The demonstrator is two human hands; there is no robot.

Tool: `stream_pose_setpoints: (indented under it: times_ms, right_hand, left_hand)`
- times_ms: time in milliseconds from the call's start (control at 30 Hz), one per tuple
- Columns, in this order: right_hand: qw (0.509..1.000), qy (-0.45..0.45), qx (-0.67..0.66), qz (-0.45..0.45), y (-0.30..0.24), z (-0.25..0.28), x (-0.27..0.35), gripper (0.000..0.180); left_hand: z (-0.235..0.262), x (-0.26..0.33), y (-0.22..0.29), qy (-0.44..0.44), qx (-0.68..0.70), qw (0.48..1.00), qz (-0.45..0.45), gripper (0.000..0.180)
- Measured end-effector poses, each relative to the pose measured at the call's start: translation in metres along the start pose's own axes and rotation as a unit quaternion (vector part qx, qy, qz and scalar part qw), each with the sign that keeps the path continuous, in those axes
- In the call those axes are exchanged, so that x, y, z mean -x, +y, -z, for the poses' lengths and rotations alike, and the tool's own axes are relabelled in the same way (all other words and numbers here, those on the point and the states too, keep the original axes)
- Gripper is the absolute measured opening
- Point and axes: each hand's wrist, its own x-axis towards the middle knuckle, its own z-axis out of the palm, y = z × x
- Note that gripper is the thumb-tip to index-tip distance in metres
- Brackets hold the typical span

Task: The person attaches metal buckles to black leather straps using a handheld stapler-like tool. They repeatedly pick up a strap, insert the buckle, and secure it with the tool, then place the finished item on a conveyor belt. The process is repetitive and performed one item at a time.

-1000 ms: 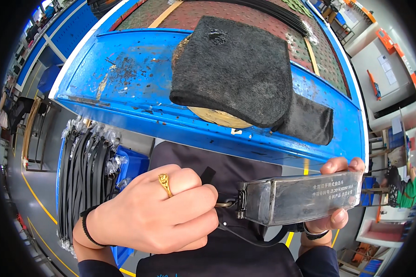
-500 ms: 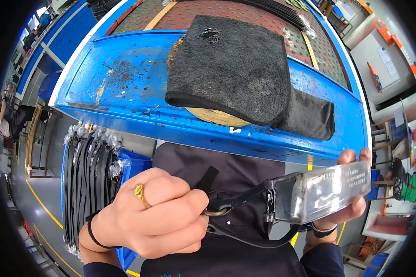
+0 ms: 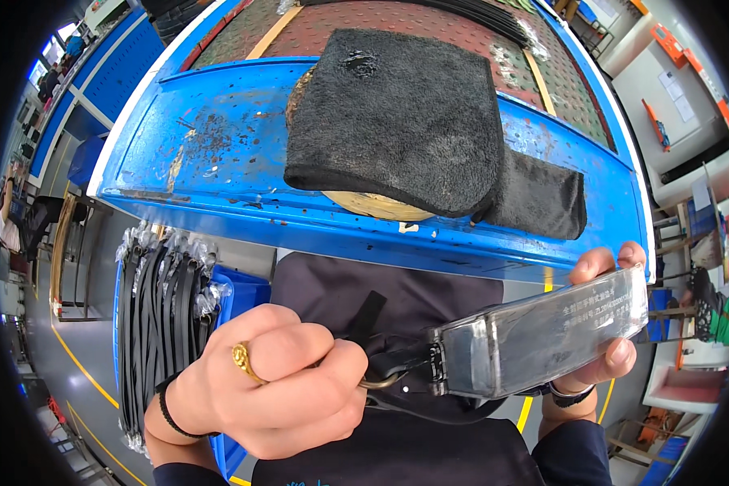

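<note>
My left hand (image 3: 279, 385), with a gold ring on one finger, is closed in a fist at the lower middle. A bronze-coloured metal ring (image 3: 383, 382) and the end of a black strap (image 3: 405, 360) come out of its grip. To the right, my right hand (image 3: 595, 356) is wrapped round a clear, box-shaped plastic holder (image 3: 543, 332) with white print. The strap runs from the left fist to the holder's toothed, dark left end, and a loop of it hangs below. What lies inside the left fist is hidden.
A blue bench (image 3: 227, 146) stands ahead, bearing a folded black cloth (image 3: 397, 121) over a round, yellowish pad (image 3: 373, 205). Beyond it lies a red dimpled mat (image 3: 389, 20) with black straps. On the left, several black straps (image 3: 166, 324) with wrapped ends hang over a blue bin (image 3: 247, 296).
The clear holder has moved left along the strap, closer to my left fist, and turned so its print faces me more. My left hand stays nearly in place, still gripping.
</note>
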Motion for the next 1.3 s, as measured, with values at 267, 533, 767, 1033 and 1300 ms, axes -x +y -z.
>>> stream_pose_setpoints:
  times_ms: [267, 533, 767, 1033, 1300]
  right_hand:
    - [0.999, 0.013, -0.028, 0.039, -0.009, -0.007, 0.009, 0.08]
    - [0.994, 0.04, -0.019, 0.101, 0.003, 0.002, -0.001, 0.081]
    - [0.981, -0.17, -0.033, 0.085, -0.003, 0.006, -0.085, 0.054]
    - [0.958, -0.179, 0.22, 0.031, 0.024, -0.034, -0.146, 0.055]
    - [0.769, -0.171, 0.573, 0.228, 0.006, 0.009, -0.073, 0.038]
  left_hand:
    - [-0.006, -0.001, -0.003, 0.056, 0.066, 0.996, 0.035, 0.009]
    - [-0.004, 0.008, -0.006, 0.053, 0.103, 0.992, 0.05, 0.009]
    - [-0.006, 0.018, -0.013, 0.057, 0.058, 0.996, 0.042, 0.01]
    - [-0.005, 0.043, -0.007, 0.049, 0.021, 0.997, 0.058, 0.012]
    - [-0.024, 0.039, -0.012, 0.111, 0.035, 0.991, 0.062, 0.007]
